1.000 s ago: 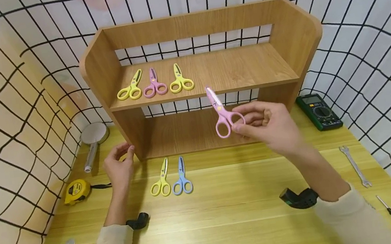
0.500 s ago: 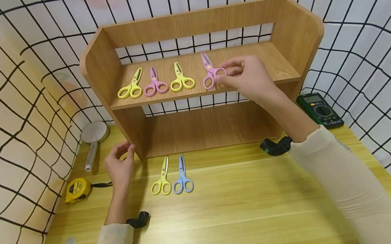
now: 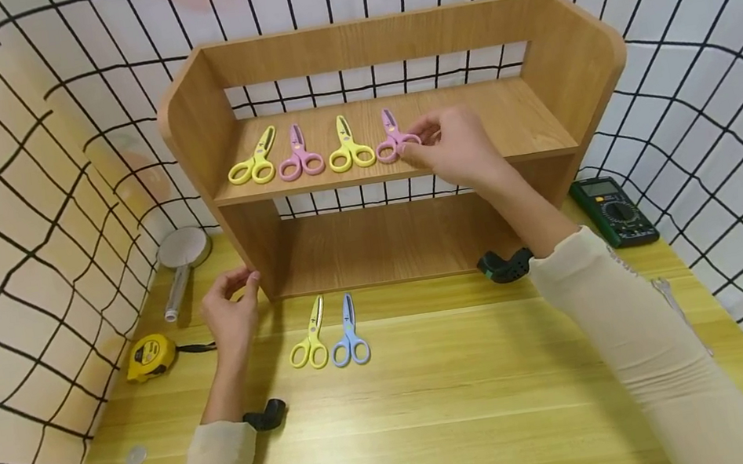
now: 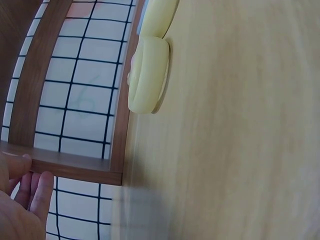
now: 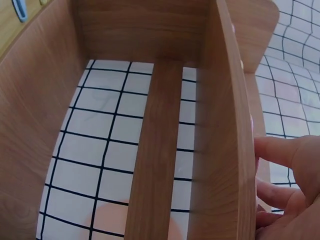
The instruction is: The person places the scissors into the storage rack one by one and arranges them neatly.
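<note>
**Right hand sets pink scissors on the upper shelf**
Your right hand point(image 3: 455, 145) pinches the pink plastic scissors point(image 3: 392, 139) by a handle loop, fourth in the row on the wooden shelf unit point(image 3: 512, 117). Your left hand point(image 3: 229, 315) rests relaxed, empty, against the unit's near left corner. Risk: a hasty release could nudge the neighbouring yellow scissors point(image 3: 349, 148). The unit stands on a pale wooden table point(image 3: 454, 411) enclosed by black-gridded white walls point(image 3: 3, 196).

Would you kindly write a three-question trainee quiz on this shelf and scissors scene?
1. How many scissors lie on the upper shelf?
2. True or false: the right hand is at the pink scissors on the shelf.
3. Which is nearest the left hand? A) multimeter B) tape measure C) wrench

Key: 1. Four. 2. True. 3. B.
</note>
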The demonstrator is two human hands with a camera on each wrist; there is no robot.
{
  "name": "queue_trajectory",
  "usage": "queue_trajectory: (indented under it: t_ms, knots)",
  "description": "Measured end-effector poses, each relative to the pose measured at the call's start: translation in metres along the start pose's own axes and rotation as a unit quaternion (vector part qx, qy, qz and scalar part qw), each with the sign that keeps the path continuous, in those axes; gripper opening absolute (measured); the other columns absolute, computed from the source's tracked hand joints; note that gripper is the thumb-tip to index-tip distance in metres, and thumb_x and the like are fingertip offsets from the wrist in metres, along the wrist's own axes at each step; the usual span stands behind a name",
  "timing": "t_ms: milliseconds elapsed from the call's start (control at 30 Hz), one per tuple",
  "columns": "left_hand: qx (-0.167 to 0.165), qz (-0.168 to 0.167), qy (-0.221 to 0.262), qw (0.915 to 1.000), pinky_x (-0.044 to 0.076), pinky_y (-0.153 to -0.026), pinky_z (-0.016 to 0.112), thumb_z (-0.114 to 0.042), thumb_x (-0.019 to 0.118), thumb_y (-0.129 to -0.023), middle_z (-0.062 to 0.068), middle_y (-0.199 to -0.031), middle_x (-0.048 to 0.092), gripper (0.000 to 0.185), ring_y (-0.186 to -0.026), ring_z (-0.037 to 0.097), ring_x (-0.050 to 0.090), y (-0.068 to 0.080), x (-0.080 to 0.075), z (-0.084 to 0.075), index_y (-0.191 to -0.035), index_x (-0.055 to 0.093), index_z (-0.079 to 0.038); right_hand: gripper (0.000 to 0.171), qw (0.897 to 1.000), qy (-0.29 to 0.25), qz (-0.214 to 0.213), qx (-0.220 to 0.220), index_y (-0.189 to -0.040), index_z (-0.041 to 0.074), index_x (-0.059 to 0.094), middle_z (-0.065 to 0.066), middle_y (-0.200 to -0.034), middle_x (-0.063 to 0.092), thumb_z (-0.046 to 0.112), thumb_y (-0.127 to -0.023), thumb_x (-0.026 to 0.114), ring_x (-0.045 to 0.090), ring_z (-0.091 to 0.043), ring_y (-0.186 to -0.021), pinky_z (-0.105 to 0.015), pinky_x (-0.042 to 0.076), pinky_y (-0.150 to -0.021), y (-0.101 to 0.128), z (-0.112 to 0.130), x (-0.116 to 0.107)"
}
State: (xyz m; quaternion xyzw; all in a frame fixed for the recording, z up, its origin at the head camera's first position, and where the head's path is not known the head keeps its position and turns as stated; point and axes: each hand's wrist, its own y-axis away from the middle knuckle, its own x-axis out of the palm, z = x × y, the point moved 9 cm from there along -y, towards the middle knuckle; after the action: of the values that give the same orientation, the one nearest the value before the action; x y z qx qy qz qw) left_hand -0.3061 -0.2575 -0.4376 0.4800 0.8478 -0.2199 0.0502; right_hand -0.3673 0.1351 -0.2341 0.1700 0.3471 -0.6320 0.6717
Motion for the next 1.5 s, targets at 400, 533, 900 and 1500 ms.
queue_trajectory:
  t_ms: [400, 533, 900, 1500]
  knots:
    - [-0.002, 0.002, 0.003, 1.0, 0.051, -0.07, 0.008, -0.023, 0.078, -0.094, 0.008, -0.105, 0.077, 0.021, -0.095, 0.008, 0.07, 0.002, 0.003, 0.001, -0.109, 0.077, -0.008, 0.044, 1.0, -0.003, -0.012, -0.013, -0.127, 0.004, 0.07, -0.013, -0.119, 0.068, 0.036, -0.096, 0.071, 0.057, -0.025, -0.102, -0.033, 0.045, -0.081, 0.012, -0.003, -0.006]
    - [-0.005, 0.004, 0.003, 1.0, 0.051, -0.07, 0.009, -0.024, 0.077, -0.094, 0.008, -0.105, 0.077, 0.021, -0.095, 0.006, 0.07, 0.002, 0.003, 0.003, -0.109, 0.077, -0.008, 0.05, 0.999, -0.026, -0.019, -0.014, -0.131, 0.007, 0.068, -0.01, -0.121, 0.066, 0.044, -0.096, 0.07, 0.057, -0.022, -0.103, -0.033, 0.047, -0.079, 0.028, -0.002, -0.014]
    - [-0.013, 0.002, -0.006, 0.9999, 0.05, -0.07, 0.011, -0.024, 0.076, -0.095, 0.009, -0.107, 0.077, 0.023, -0.098, 0.012, 0.07, 0.002, -0.002, 0.003, -0.111, 0.076, -0.008, 0.038, 0.996, -0.081, 0.003, -0.041, -0.123, 0.011, 0.071, -0.006, -0.105, 0.071, 0.038, -0.096, 0.074, 0.062, -0.019, -0.09, -0.024, 0.052, -0.076, 0.09, -0.016, 0.02]
    - [-0.005, 0.002, -0.002, 1.0, 0.05, -0.069, 0.01, -0.023, 0.076, -0.095, 0.009, -0.106, 0.077, 0.021, -0.095, 0.007, 0.069, 0.0, 0.001, 0.0, -0.11, 0.076, -0.007, 0.052, 0.978, -0.139, 0.152, 0.015, -0.133, 0.005, 0.065, -0.013, -0.126, 0.069, 0.029, -0.091, 0.081, 0.066, -0.023, -0.103, -0.033, 0.057, -0.081, 0.151, -0.072, 0.206]
